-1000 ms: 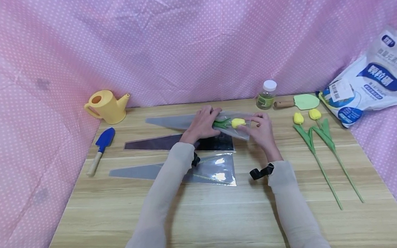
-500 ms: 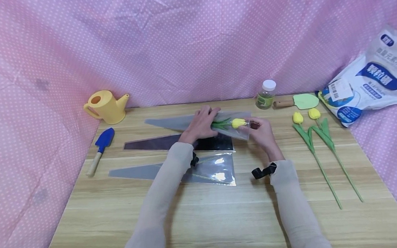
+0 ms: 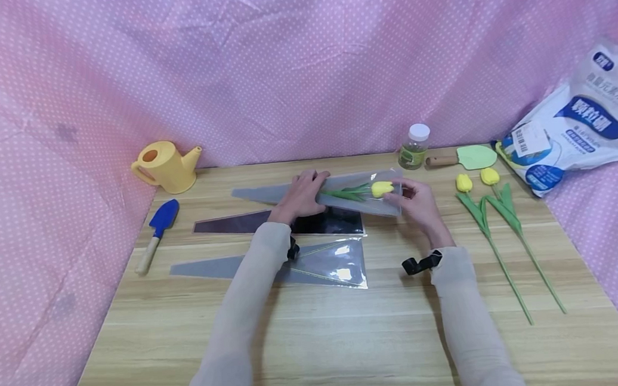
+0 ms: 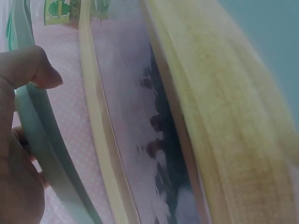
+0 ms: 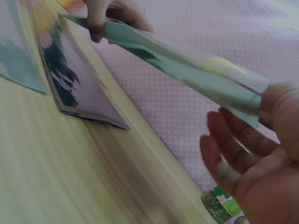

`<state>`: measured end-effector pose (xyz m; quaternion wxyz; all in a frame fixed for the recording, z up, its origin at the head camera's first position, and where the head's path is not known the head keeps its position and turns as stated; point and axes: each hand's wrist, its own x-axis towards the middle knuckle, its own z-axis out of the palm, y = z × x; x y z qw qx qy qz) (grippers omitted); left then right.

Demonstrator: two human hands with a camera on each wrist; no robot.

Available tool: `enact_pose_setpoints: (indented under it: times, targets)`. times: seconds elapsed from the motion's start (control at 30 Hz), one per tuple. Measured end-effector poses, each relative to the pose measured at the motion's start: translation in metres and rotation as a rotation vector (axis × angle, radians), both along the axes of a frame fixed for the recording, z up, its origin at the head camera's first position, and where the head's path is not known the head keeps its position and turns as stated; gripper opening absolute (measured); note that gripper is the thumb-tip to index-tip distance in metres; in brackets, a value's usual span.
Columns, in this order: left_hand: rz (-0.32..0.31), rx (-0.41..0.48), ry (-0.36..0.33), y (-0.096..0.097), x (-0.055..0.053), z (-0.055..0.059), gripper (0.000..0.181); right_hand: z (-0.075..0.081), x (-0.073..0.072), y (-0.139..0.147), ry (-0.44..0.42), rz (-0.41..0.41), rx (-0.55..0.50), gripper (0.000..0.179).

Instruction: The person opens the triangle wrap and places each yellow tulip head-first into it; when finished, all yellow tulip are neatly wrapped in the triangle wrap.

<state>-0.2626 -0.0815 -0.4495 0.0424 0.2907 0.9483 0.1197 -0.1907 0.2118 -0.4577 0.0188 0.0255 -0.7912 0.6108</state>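
Observation:
In the head view a yellow tulip point(image 3: 382, 189) lies inside a clear-fronted, grey-backed flower sleeve point(image 3: 361, 209), its leaves pointing left. My left hand point(image 3: 300, 196) grips this sleeve around its middle, covering the lower stem. At the wide end my right hand point(image 3: 420, 206) pinches the rim beside the blossom. The right wrist view has the sleeve point(image 5: 182, 77) raised off the table between both hands, with the right hand's lower fingers point(image 5: 233, 144) spread beneath it. In the left wrist view the left thumb point(image 4: 44, 72) presses over the sleeve's grey edge point(image 4: 44, 126).
A dark sleeve point(image 3: 338, 222) and another grey sleeve point(image 3: 335, 266) lie nearer the person. Two tulips point(image 3: 486, 231) rest at right. Behind stand a bottle point(image 3: 413, 148), a green trowel point(image 3: 476, 157) and a white bag point(image 3: 579, 126); at left, a watering can point(image 3: 169, 167) and blue trowel point(image 3: 164, 218).
The sleeve and the tulip in it have shifted slightly right together with my right hand. My left hand has moved left along the sleeve, uncovering more stem.

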Motion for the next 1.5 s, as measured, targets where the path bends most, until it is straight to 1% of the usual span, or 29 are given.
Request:
enact_pose_setpoints:
  times: [0.13, 0.3, 0.37, 0.57, 0.67, 0.83, 0.93, 1.03, 1.13, 1.2, 1.23, 1.3, 1.37, 1.43, 1.5]
  targets:
    - [-0.016, 0.007, 0.006, 0.002, 0.000, 0.001, 0.081, -0.001, 0.000, -0.001, -0.015, 0.072, 0.021, 0.047]
    - [-0.017, 0.006, 0.010, 0.003, 0.000, 0.001, 0.080, -0.004, 0.000, 0.001, -0.053, 0.111, 0.025, 0.044]
    - [-0.018, 0.006, 0.012, 0.003, 0.000, 0.000, 0.081, -0.004, 0.000, 0.003, -0.052, 0.125, 0.016, 0.043]
    - [-0.025, 0.011, 0.013, 0.004, -0.001, 0.001, 0.081, -0.005, 0.001, 0.010, -0.020, 0.158, -0.061, 0.038]
    - [-0.033, 0.021, 0.019, 0.006, -0.002, 0.001, 0.081, -0.004, 0.001, 0.012, -0.019, 0.176, -0.089, 0.040]
    - [-0.046, 0.017, 0.025, 0.010, 0.000, 0.003, 0.081, -0.001, -0.001, 0.010, -0.055, 0.163, -0.032, 0.043]
    - [-0.049, 0.008, 0.024, 0.012, 0.001, 0.004, 0.080, 0.000, -0.002, 0.008, -0.078, 0.139, 0.007, 0.046]
    - [-0.049, 0.016, 0.017, 0.013, 0.001, 0.004, 0.080, 0.001, -0.002, 0.007, -0.084, 0.114, 0.017, 0.051]
    - [-0.038, 0.026, 0.009, 0.011, 0.001, 0.003, 0.079, 0.001, 0.001, 0.009, -0.095, 0.059, -0.026, 0.051]
    - [-0.025, 0.040, 0.006, 0.010, 0.001, 0.002, 0.079, 0.001, 0.004, 0.011, -0.103, 0.006, -0.081, 0.043]
    - [-0.018, 0.046, 0.008, 0.009, 0.000, 0.002, 0.078, 0.001, 0.006, 0.012, -0.102, -0.025, -0.120, 0.036]
    - [-0.002, 0.056, 0.011, 0.007, 0.000, 0.002, 0.078, 0.002, 0.008, 0.012, -0.080, -0.099, -0.199, 0.023]
    - [0.011, 0.068, 0.015, 0.005, -0.001, 0.002, 0.078, 0.004, 0.011, 0.011, -0.026, -0.178, -0.266, 0.014]
    - [0.021, 0.070, 0.020, 0.005, -0.001, 0.002, 0.078, 0.006, 0.012, 0.009, 0.036, -0.243, -0.330, 0.012]
    - [0.027, 0.071, 0.020, 0.004, -0.002, 0.001, 0.078, 0.008, 0.014, 0.007, 0.083, -0.282, -0.358, 0.013]
